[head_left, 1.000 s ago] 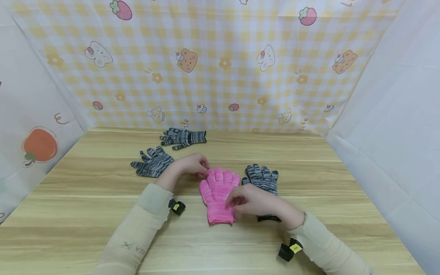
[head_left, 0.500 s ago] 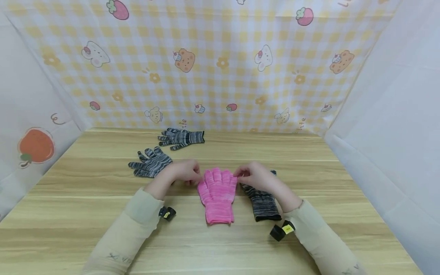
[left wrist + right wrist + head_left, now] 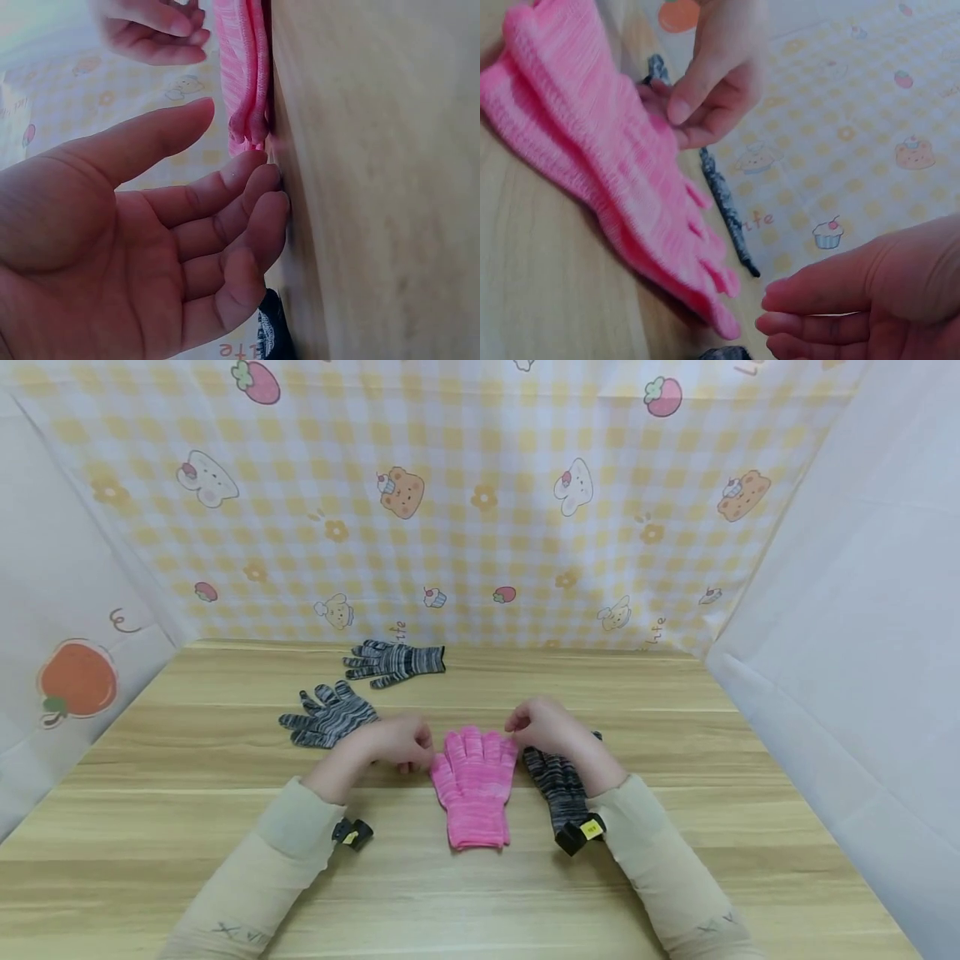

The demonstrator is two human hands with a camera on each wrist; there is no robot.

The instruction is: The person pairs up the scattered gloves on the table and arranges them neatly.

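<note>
Two pink knit gloves point(image 3: 476, 793), laid one over the other, lie flat on the table with fingers pointing away from me. Just left of them is my left hand point(image 3: 397, 742), palm toward the pile and holding nothing; in the left wrist view its fingers point(image 3: 259, 217) bend loosely and the thumb stands apart. By the right-hand fingertips of the pile hovers my right hand point(image 3: 551, 731), also with nothing in its grasp. Its fingers point(image 3: 810, 326) are nearly straight in the right wrist view. Beneath the right wrist lies a grey-black glove point(image 3: 558, 785), partly hidden.
Another grey-black glove point(image 3: 330, 718) lies beyond my left wrist, and one more grey-black glove point(image 3: 393, 662) rests near the back edge. A checked cloth point(image 3: 480, 543) hangs behind the wooden table point(image 3: 420, 902), with white sheets at both sides.
My right hand has gone from the pink cuff up to the fingertips and just off them. My left hand has drawn back leftward. The pink thumb now lies closer in.
</note>
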